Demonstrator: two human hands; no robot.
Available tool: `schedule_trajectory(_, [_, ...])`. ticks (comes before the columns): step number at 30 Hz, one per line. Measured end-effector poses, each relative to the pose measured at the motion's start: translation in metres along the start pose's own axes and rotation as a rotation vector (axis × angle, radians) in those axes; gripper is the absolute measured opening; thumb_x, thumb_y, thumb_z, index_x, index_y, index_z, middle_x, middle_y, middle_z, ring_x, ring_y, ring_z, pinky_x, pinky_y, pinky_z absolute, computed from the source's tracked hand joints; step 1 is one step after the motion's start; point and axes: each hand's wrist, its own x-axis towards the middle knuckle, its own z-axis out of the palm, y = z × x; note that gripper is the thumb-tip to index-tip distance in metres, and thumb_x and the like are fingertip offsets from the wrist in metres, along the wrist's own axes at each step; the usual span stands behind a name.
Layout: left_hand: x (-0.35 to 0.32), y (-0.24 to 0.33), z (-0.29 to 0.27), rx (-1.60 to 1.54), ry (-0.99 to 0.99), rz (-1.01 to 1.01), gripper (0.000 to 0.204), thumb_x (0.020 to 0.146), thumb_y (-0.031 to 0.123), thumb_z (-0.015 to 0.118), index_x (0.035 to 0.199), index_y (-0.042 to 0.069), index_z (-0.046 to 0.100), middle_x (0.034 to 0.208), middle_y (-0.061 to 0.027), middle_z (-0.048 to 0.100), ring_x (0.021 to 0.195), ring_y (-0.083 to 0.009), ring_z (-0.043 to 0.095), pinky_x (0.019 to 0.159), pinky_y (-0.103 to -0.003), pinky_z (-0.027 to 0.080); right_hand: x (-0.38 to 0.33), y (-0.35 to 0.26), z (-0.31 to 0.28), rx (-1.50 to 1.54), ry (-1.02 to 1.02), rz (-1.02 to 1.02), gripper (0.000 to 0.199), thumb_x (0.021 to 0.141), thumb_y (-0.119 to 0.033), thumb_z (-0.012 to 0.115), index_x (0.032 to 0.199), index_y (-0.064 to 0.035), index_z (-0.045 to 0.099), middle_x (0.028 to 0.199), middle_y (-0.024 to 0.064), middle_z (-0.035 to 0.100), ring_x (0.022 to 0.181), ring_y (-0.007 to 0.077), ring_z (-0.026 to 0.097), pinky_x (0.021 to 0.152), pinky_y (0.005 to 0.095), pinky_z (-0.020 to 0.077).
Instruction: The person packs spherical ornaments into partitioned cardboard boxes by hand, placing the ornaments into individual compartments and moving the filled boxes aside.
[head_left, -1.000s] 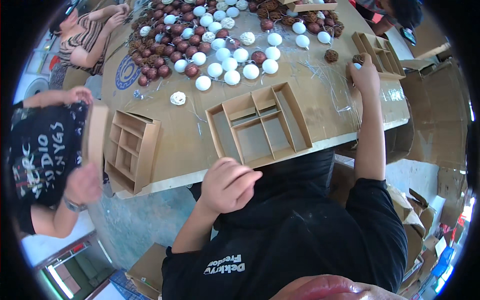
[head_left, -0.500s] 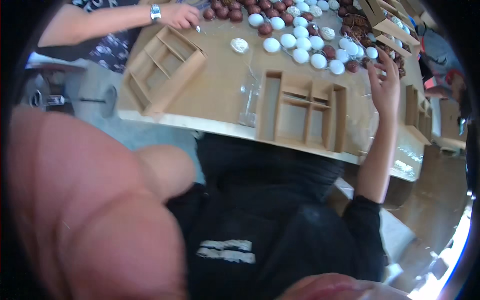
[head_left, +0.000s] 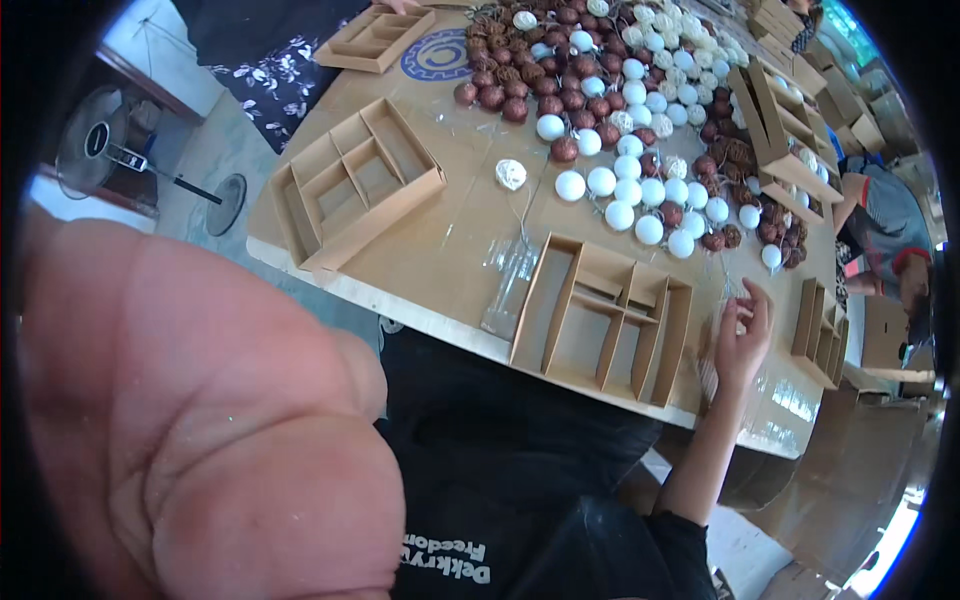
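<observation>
My left hand (head_left: 260,430) is very large and close at the lower left, mostly bare palm-side skin; its fingers are hidden. My right hand (head_left: 742,335) is over the near right part of the table, with loosely bent fingers apart and no object visible in them. Just left of it lies a divided cardboard box (head_left: 600,325), its compartments bare. Beyond my right hand are white balls (head_left: 680,243), dark red glittery balls (head_left: 565,149) and brown woven balls (head_left: 732,236). A white woven ball (head_left: 511,175) with a string lies apart from the pile.
A second divided box (head_left: 355,180) sits at the left, another (head_left: 822,333) at the right edge. Boxes holding balls (head_left: 790,130) stand at the far right. Another person's hand (head_left: 398,4) is by a far-left box (head_left: 375,40). A fan (head_left: 97,142) stands left of the table (head_left: 440,250).
The view has shifted, bringing more of the far table in. My right hand has drawn back from the balls toward the near box. The other person's hand has moved away from the left box.
</observation>
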Motion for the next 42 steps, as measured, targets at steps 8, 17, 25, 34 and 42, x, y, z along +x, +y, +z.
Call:
schedule_trajectory(8, [0.005,0.010,0.008,-0.117,-0.196,-0.017,0.040,0.104,0.026,0.053,0.121,-0.010,0.061,0.118,-0.0237,0.067,0.106,-0.0301,0.066,0.096,-0.039,0.053,0.006,-0.026,-0.012,-0.170,-0.021,-0.288,0.026,0.096,-0.008,0.070,0.121,-0.0058,0.070,0.111,0.0164,0.070,0.097,0.0342,0.069,0.085,0.0431,0.0568])
schedule_trajectory(17, [-0.105,-0.007,0.129,-0.172,-0.905,-0.577,0.023,0.097,0.019,0.073,0.117,0.009,0.071,0.116,-0.0126,0.068,0.098,-0.0353,0.069,0.085,-0.044,0.056,0.066,-0.066,0.029,-0.384,-0.370,-0.099,0.038,0.092,-0.043,0.075,0.113,-0.0108,0.075,0.102,0.0147,0.076,0.096,0.0378,0.073,0.082,0.0515,0.0584])
schedule_trajectory(25, [-0.115,-0.062,0.191,0.029,-0.970,-0.361,0.034,0.090,0.018,0.077,0.123,0.011,0.071,0.118,-0.0176,0.068,0.114,-0.0412,0.061,0.099,-0.050,0.052,0.079,-0.053,0.015,-0.209,-0.226,0.012,0.040,0.091,-0.037,0.078,0.115,-0.0056,0.074,0.099,0.0195,0.077,0.095,0.0382,0.074,0.083,0.0492,0.0579])
schedule_trajectory(34, [-0.118,-0.072,0.218,0.147,-1.138,-0.340,0.047,0.084,0.019,0.082,0.129,0.012,0.072,0.118,-0.0161,0.069,0.113,-0.0390,0.063,0.098,-0.048,0.054,0.075,-0.019,0.028,-0.432,-0.287,0.006,0.040,0.088,-0.033,0.075,0.118,-0.0067,0.071,0.117,0.0211,0.070,0.107,0.0412,0.070,0.090,0.0515,0.0572])
schedule_trajectory(42, [-0.070,-0.041,0.118,-0.886,-1.102,-0.972,0.044,0.089,0.002,0.076,0.132,0.006,0.067,0.121,-0.0009,0.072,0.091,-0.0056,0.058,0.082,-0.024,0.049,-0.010,-0.098,-0.056,-0.182,-0.184,0.085,0.044,0.095,-0.041,0.079,0.113,-0.0055,0.062,0.083,0.0131,0.076,0.080,0.0312,0.078,0.070,0.0392,0.0601])
